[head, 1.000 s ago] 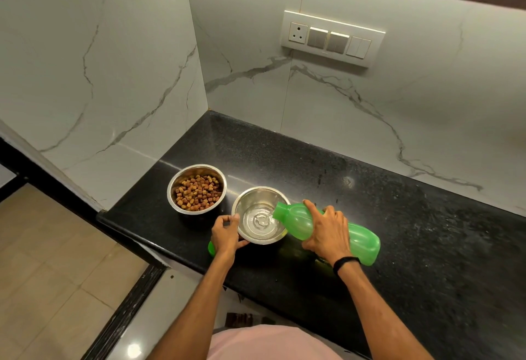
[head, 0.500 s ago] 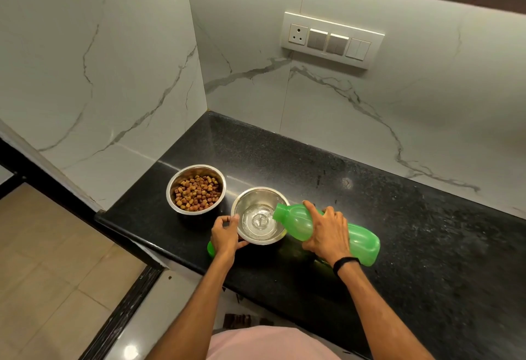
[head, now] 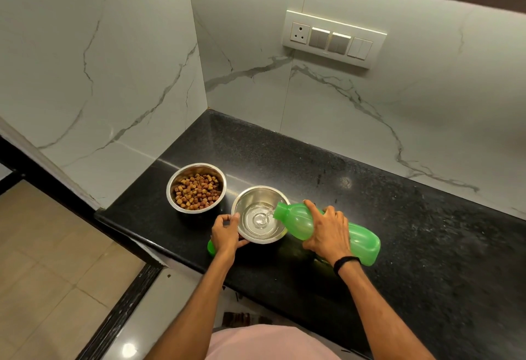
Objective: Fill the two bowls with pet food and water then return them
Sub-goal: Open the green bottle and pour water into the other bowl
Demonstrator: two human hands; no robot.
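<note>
Clamped round the middle of the green bottle (head: 365, 241), the right hand (head: 327, 231) is seen with its fingers wrapped over the top and the thumb laid toward the neck. The bottle is held tipped almost level: its open mouth lies left of the grip, over the right rim of the water bowl (head: 253, 197), and its base juts out to the right and near side of the hand. A thin stream of water (head: 267, 213) is seen running from the mouth into a shallow pool in the bowl.

The near-left rim of the water bowl is gripped by the left hand (head: 226, 234), fingers curled round it. The food bowl (head: 174, 186), holding brown pet food (head: 197, 191), is set just beside it, to the far left. Both bowls are set on the black countertop (head: 313, 166). A green cap (head: 210, 247) shows under the left hand's heel; whether it is touched cannot be told.
</note>
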